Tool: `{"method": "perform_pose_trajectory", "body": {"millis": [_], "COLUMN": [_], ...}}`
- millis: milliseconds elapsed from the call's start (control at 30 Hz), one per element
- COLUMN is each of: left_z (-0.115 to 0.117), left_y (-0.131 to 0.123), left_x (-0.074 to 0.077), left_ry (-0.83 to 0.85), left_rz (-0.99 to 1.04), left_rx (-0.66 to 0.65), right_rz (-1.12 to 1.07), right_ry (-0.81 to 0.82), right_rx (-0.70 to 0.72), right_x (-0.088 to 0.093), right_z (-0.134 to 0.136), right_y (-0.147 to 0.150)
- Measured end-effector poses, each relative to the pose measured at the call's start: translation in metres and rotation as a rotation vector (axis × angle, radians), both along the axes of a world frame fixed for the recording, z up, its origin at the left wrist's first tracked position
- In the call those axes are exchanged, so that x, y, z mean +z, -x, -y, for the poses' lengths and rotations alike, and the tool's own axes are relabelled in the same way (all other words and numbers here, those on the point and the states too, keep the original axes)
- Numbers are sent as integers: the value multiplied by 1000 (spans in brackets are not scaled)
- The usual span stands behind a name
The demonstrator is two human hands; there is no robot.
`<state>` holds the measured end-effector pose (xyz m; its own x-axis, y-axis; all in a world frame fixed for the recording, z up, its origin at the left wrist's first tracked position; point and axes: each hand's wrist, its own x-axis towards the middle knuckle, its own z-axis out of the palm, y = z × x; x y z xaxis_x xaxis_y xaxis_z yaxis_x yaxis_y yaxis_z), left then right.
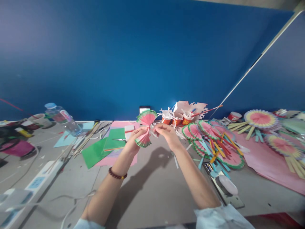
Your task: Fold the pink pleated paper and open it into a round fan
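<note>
My left hand (136,136) is closed on a pleated paper fan (147,119), pink with green edges, raised above the table. The fan is pinched in at its middle and spreads out above and below like a bow. At the fan's waist, just to the right, my right hand (166,133) has thumb and fingertips pressed together. A small whitish strip seems to show by those fingertips, too blurred to name. Past my right hand lie several finished pink and green paper fans (207,130) with coloured strips.
Green paper sheets (95,154) and scissors (119,139) lie left of centre, near thin sticks (87,140). A water bottle (63,117) and a power strip (38,184) stand farther left. Red paper cups (187,118) are at the wall; a phone (224,187) lies right.
</note>
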<state>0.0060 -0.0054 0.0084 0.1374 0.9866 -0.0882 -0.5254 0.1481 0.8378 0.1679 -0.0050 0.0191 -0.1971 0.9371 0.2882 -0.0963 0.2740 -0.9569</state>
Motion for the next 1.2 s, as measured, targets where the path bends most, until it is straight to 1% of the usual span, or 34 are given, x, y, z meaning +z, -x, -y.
{"method": "perform_pose_trajectory", "body": {"millis": [67, 233, 367, 467, 600, 667, 800, 867, 1033, 1200], "left_z": [-2, -2, 2, 4, 3, 1, -1, 0, 6, 16], "left_y": [1, -1, -2, -2, 0, 1, 2, 1, -7, -17], "left_x": [-2, -3, 1, 4, 3, 2, -1, -2, -6, -10], "left_ry": [-2, -12, -24, -34, 9, 46, 56, 42, 27, 29], "left_rz": [14, -23, -63, -73, -36, 8, 76, 94, 106, 118], "left_rx": [-7, 6, 39, 38, -14, -46, -140, -185, -248, -360], "right_rz": [-3, 147, 200, 142, -13, 11, 203, 244, 251, 190], "right_ry": [31, 35, -41, -35, 74, 21, -245, -315, -399, -371], "right_rx": [-4, 29, -44, -87, -50, -73, -123, -114, -156, -237], "right_x": [-1, 1, 4, 1, -4, -5, -2, -1, -7, -23], "right_z": [-2, 1, 5, 3, -3, -4, 0, 4, 11, 23], "right_y": [0, 2, 4, 4, 1, 1, 1, 1, -6, -13]}}
